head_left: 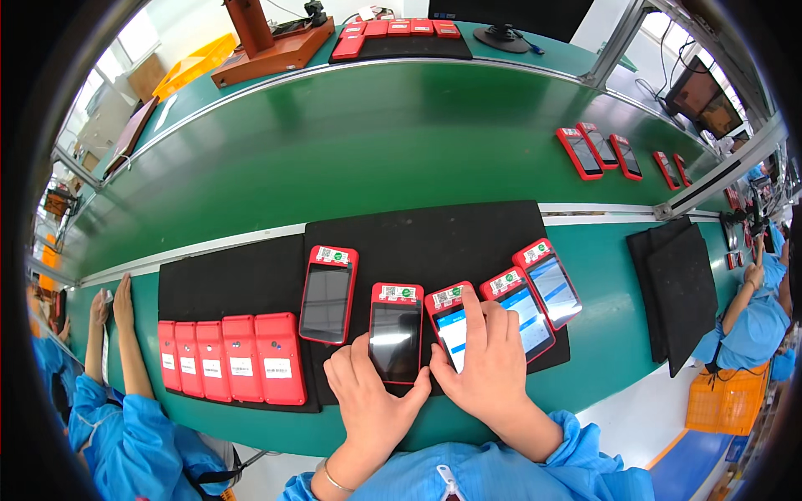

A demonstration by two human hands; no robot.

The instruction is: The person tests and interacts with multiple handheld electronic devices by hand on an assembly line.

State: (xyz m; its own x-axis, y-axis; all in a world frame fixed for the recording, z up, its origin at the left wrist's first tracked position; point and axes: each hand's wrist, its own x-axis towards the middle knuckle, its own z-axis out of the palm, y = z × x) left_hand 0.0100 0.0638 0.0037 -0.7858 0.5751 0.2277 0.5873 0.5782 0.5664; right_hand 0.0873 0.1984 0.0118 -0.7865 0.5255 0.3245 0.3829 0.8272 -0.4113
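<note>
On a black mat (434,230) lie several red handheld terminals, screens up. My left hand (368,401) spans the lower end of a dark-screened terminal (395,334), fingers at its left edge and thumb by its lower right corner. Over the neighbouring terminal with a lit blue-and-white screen (452,332) reaches my right hand (493,371). Its index finger is stretched to the top of that terminal, and its thumb lies by the left edge. Partly behind this hand is another lit terminal (535,330). A third lit one (551,284) is farther right; a dark one (327,292) lies left.
Face-down red terminals (280,367) line a left mat. Black mats (681,292) are stacked right. Beyond a metal rail runs a green conveyor surface (334,142) with terminals (581,154) at right. Co-workers' arms show at left (125,317) and right (743,292).
</note>
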